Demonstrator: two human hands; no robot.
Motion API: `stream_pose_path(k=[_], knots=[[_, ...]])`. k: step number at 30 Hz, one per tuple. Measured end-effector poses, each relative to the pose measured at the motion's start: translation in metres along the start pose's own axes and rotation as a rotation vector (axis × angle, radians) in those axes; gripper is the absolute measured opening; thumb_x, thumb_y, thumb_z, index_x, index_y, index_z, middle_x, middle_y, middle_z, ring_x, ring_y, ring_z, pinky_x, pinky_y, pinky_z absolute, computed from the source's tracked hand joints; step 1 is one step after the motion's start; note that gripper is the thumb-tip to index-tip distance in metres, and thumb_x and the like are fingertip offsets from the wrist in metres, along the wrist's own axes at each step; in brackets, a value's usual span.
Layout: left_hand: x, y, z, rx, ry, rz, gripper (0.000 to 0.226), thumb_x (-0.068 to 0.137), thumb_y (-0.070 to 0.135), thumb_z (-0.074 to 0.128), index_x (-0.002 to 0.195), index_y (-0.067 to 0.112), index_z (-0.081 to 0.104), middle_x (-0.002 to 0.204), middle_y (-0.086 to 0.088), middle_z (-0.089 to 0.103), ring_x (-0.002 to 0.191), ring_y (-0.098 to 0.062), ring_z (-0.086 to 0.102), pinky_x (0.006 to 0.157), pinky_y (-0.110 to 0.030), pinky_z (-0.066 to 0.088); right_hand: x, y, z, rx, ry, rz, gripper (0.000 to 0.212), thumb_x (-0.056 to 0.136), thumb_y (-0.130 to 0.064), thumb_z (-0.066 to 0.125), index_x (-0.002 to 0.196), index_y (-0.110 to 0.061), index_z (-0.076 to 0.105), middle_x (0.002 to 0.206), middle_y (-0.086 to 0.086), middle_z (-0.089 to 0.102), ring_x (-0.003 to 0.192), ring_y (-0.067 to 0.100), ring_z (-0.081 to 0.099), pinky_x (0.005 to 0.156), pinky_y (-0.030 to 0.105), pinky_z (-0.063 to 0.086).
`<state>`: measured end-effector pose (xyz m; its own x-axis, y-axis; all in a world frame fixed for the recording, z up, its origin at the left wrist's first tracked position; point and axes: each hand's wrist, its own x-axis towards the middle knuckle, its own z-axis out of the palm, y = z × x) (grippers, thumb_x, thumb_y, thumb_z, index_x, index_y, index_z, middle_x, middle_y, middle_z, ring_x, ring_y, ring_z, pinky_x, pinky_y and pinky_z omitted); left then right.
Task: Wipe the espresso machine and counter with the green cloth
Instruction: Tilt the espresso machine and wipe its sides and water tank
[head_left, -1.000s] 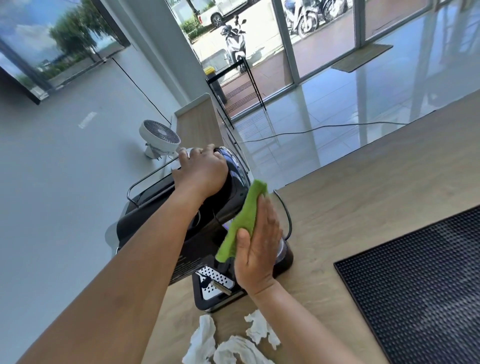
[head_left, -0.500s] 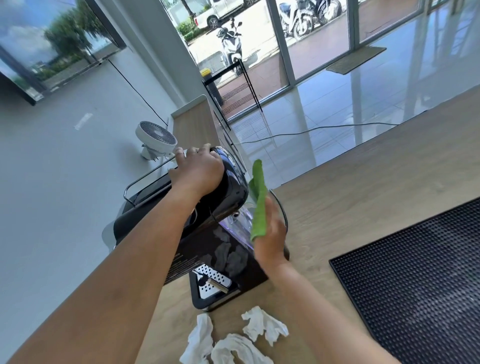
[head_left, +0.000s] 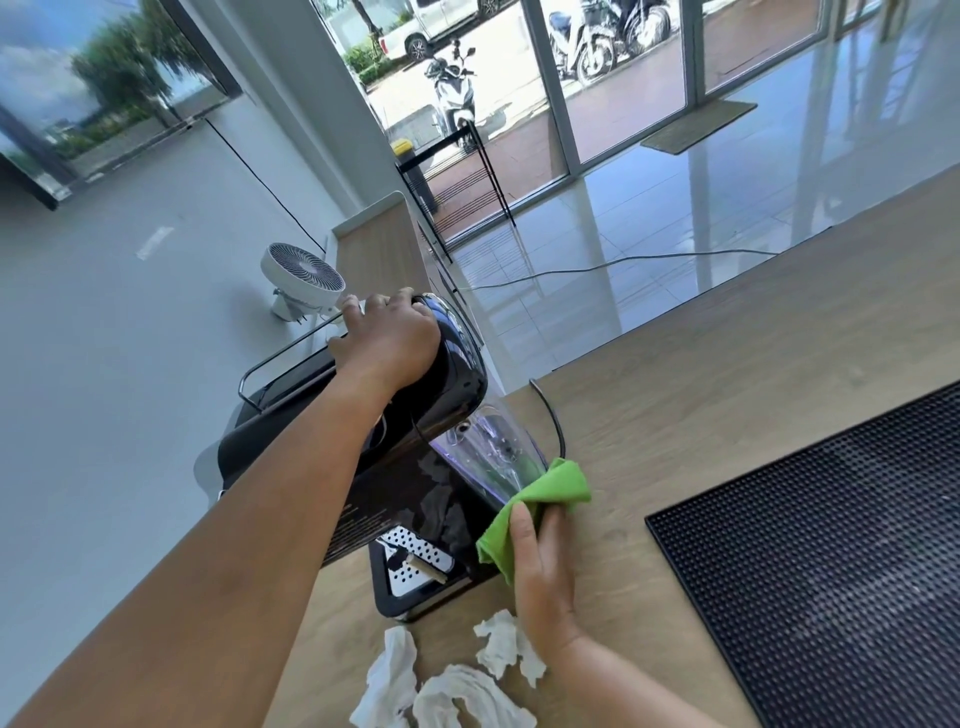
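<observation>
A black espresso machine stands on the wooden counter, with a clear water tank on its right side and a perforated drip tray at its front. My left hand grips the machine's rounded top. My right hand holds the green cloth against the lower right side of the machine, near the tank's base, with thumb and fingers curled over the cloth.
Crumpled white tissues lie on the counter in front of the machine. A black rubber mat covers the counter at the right. The machine's black cord loops behind the tank. A small white fan sits beyond the machine.
My right hand has carried the green cloth down from the upper side of the machine to its lower right side near the counter. My left hand has stayed on the top.
</observation>
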<state>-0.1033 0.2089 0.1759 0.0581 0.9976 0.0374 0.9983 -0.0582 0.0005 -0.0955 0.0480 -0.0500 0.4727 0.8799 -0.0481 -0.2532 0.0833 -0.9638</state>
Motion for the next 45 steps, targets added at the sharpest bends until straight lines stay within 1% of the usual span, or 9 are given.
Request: stream_pose_path(k=[6, 11, 14, 17, 22, 30, 35, 41, 45], knots=[[-0.001, 0.001, -0.001, 0.005, -0.001, -0.002, 0.053, 0.099, 0.031, 0.018, 0.152, 0.029, 0.027, 0.16, -0.004, 0.021, 0.15, -0.027, 0.004, 0.116, -0.054, 0.009, 0.043, -0.007, -0.011, -0.044, 0.029, 0.03, 0.077, 0.085, -0.079, 0.024, 0.15, -0.038, 0.023, 0.144, -0.028, 0.038, 0.132, -0.007, 0.037, 0.117, 0.038, 0.027], [-0.003, -0.001, -0.001, 0.009, -0.008, -0.008, 0.053, 0.099, 0.032, 0.019, 0.152, 0.029, 0.027, 0.161, -0.004, 0.02, 0.15, -0.027, 0.003, 0.116, -0.053, 0.008, -0.002, 0.011, 0.013, -0.066, 0.09, -0.024, 0.054, 0.09, -0.07, 0.032, 0.14, -0.058, 0.013, 0.147, -0.02, 0.033, 0.137, 0.0, 0.031, 0.116, 0.03, 0.023], [-0.001, 0.0, -0.002, -0.003, -0.008, -0.007, 0.054, 0.099, 0.032, 0.019, 0.152, 0.029, 0.027, 0.161, -0.005, 0.02, 0.15, -0.027, 0.002, 0.116, -0.054, 0.007, -0.041, 0.021, 0.041, 0.012, 0.043, 0.06, 0.083, 0.087, -0.071, 0.039, 0.151, -0.021, 0.021, 0.151, 0.0, 0.032, 0.141, 0.007, 0.029, 0.119, 0.039, 0.022], [-0.004, 0.003, -0.002, -0.009, -0.019, 0.001, 0.054, 0.099, 0.031, 0.018, 0.152, 0.029, 0.026, 0.161, -0.005, 0.019, 0.15, -0.028, 0.0, 0.116, -0.054, 0.006, -0.052, 0.027, 0.051, 0.019, 0.031, 0.11, 0.1, 0.083, -0.078, 0.035, 0.155, -0.014, 0.008, 0.159, -0.002, 0.019, 0.145, 0.001, 0.018, 0.121, 0.036, 0.018], [-0.009, 0.002, -0.004, -0.013, -0.02, 0.006, 0.054, 0.1, 0.032, 0.017, 0.153, 0.028, 0.024, 0.161, -0.005, 0.018, 0.15, -0.027, 0.0, 0.116, -0.054, 0.007, -0.029, 0.03, 0.033, 0.056, 0.101, 0.082, 0.092, 0.089, -0.073, 0.032, 0.156, -0.016, 0.007, 0.163, -0.005, 0.013, 0.149, 0.003, 0.011, 0.123, 0.041, 0.011], [-0.008, 0.0, -0.001, -0.021, -0.034, 0.015, 0.054, 0.1, 0.032, 0.017, 0.154, 0.027, 0.023, 0.163, -0.003, 0.015, 0.15, -0.026, -0.001, 0.116, -0.054, 0.007, 0.055, -0.019, -0.017, 0.061, 0.023, 0.191, 0.056, 0.098, -0.061, 0.028, 0.138, -0.029, 0.05, 0.141, -0.006, 0.053, 0.137, 0.015, 0.042, 0.118, 0.037, 0.027], [-0.007, 0.0, -0.001, -0.016, -0.015, 0.015, 0.053, 0.1, 0.033, 0.018, 0.153, 0.028, 0.025, 0.161, -0.002, 0.019, 0.15, -0.025, 0.0, 0.116, -0.056, 0.008, 0.076, -0.101, -0.007, 0.17, -0.131, 0.103, 0.035, 0.083, -0.057, 0.039, 0.065, -0.033, 0.058, 0.07, -0.01, 0.056, 0.082, 0.02, 0.052, 0.081, 0.042, 0.039], [-0.009, 0.001, 0.0, -0.012, -0.014, 0.019, 0.052, 0.1, 0.033, 0.019, 0.151, 0.03, 0.027, 0.16, -0.002, 0.022, 0.15, -0.026, 0.003, 0.117, -0.058, 0.01, 0.156, -0.124, -0.008, 0.025, -0.513, 0.301, 0.037, 0.092, -0.045, 0.041, 0.089, -0.013, 0.06, 0.077, 0.017, 0.057, 0.069, 0.029, 0.05, 0.068, 0.039, 0.041], [-0.008, 0.001, -0.003, -0.026, -0.009, 0.016, 0.052, 0.099, 0.033, 0.019, 0.151, 0.031, 0.027, 0.16, 0.0, 0.021, 0.15, -0.025, 0.001, 0.117, -0.057, 0.01, 0.152, -0.064, -0.015, -0.059, -0.418, 0.427, 0.045, 0.085, -0.055, 0.042, 0.092, -0.015, 0.06, 0.086, 0.016, 0.057, 0.075, 0.027, 0.051, 0.068, 0.04, 0.046]])
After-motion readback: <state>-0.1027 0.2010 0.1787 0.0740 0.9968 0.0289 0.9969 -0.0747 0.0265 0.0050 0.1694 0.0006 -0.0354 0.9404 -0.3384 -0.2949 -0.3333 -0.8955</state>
